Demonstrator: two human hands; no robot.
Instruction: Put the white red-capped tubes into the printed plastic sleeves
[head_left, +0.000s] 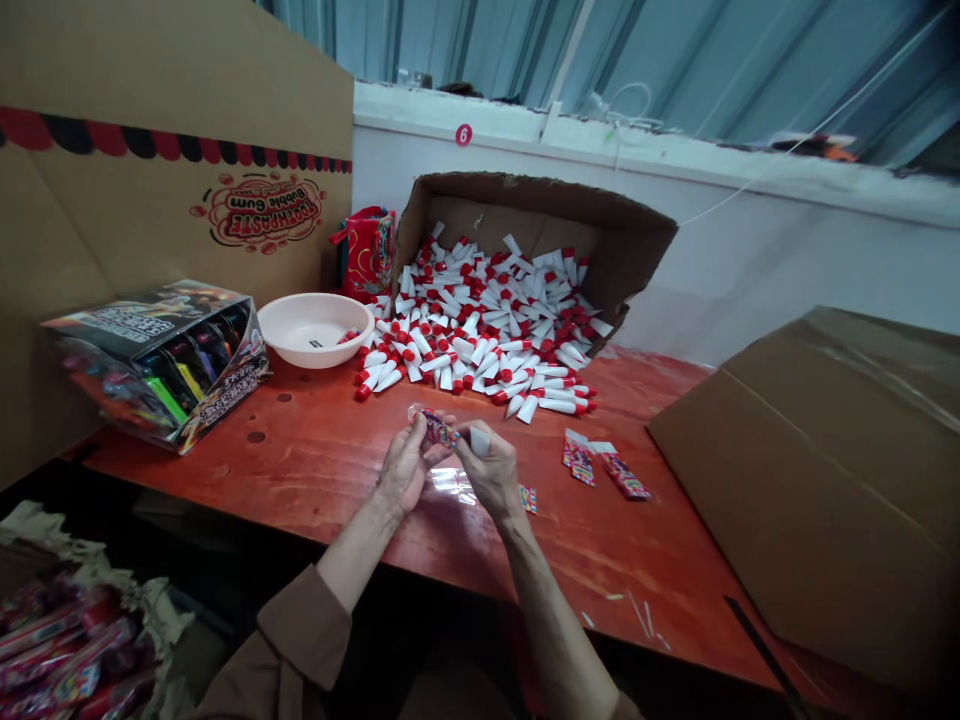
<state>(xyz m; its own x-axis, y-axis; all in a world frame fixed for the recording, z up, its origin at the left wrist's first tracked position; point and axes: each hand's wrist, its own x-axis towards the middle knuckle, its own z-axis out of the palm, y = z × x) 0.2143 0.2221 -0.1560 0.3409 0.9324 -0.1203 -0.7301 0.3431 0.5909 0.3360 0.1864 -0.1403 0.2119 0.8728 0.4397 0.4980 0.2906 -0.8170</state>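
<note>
Both my hands meet above the red table (300, 470), around a small colourful printed packet (438, 430). My left hand (406, 462) holds its left end between thumb and fingers. At its right end my right hand (489, 470) is closed, with a whitish piece (480, 441) showing between the fingers. Beyond my hands, white tubes with red caps (480, 330) spill out of a tipped cardboard box (630, 235). Several printed packets (624, 475) lie to the right, and part of another (529, 498) shows beside my right wrist.
A pink bowl (315, 360) stands behind on the left, near a display box (157, 345) and a red bag (369, 250). Large cardboard boxes flank the table on the left (150, 220) and right (832, 470). Wrapped items fill a sack (75, 640) at lower left.
</note>
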